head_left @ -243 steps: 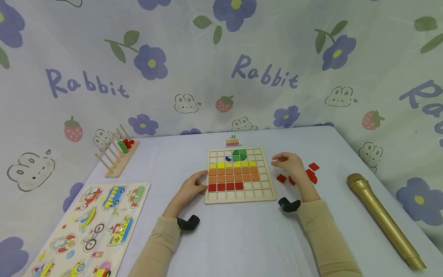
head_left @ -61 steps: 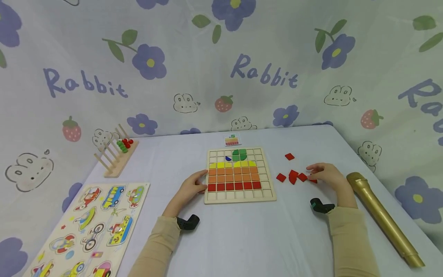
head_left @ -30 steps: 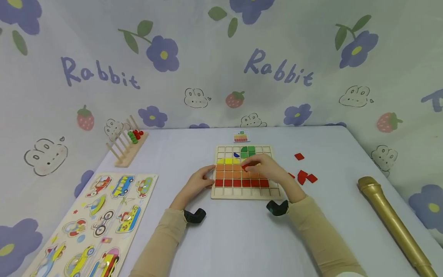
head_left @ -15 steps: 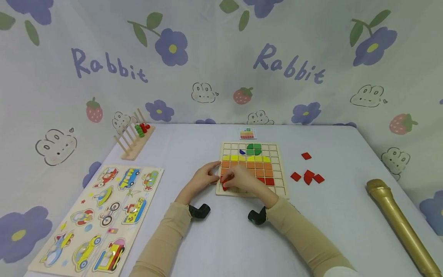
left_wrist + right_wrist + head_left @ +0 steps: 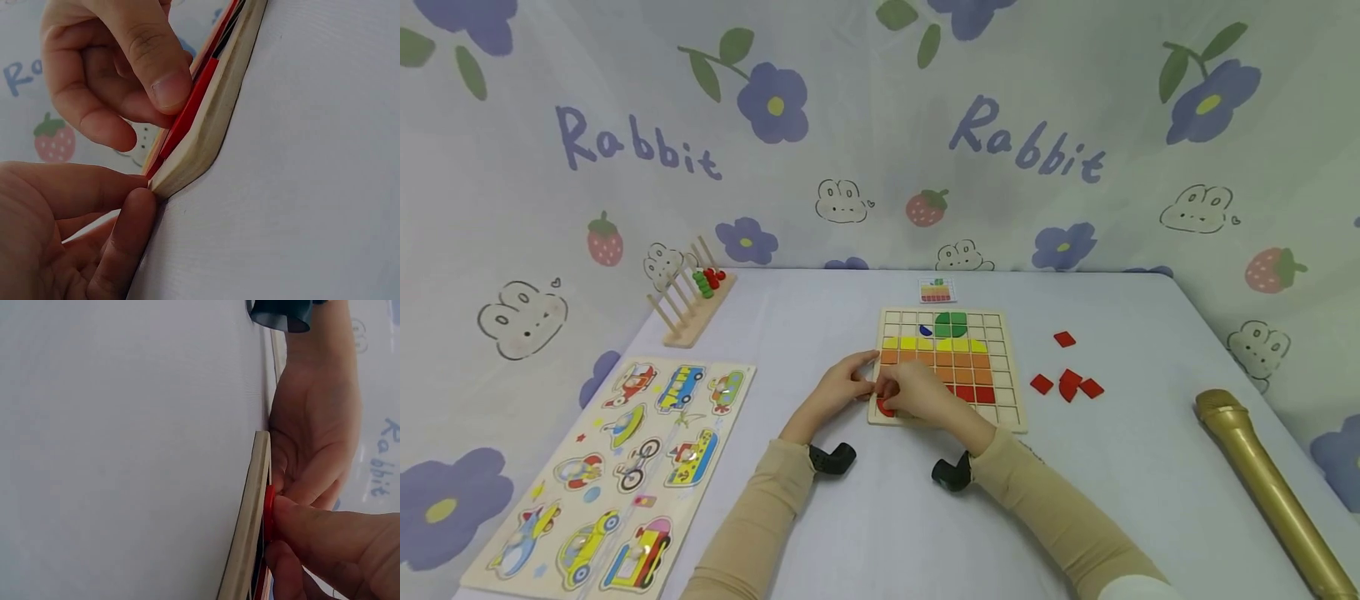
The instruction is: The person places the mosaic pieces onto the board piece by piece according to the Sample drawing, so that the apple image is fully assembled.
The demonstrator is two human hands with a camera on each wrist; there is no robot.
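Observation:
A wooden grid board [image 5: 1011,367] lies on the table with rows of yellow, orange and red tiles, plus green tiles and a small blue one near its top. My right hand [image 5: 917,392] reaches across to the lower left corner, where its thumb and fingertips pinch a rounded red tile [image 5: 886,407] down at the bottom row. That red tile [image 5: 269,512] lies close against the board's face in the right wrist view. At the board's left edge rest the thumb and fingers of my left hand [image 5: 835,390]; the left wrist view has its fingertips [image 5: 140,203] right at the corner.
Several loose red tiles [image 5: 1067,385] lie right of the board. A pattern card [image 5: 937,290] stays behind it. A vehicle puzzle [image 5: 617,475] and a peg rack with beads [image 5: 700,308] are at left; a gold microphone [image 5: 1270,483] lies at right.
The red row gained tiles on its right. My right hand took a rounded red tile from the pile and carried it left to the board's lower left corner, where it now lies flatter. The left hand stayed.

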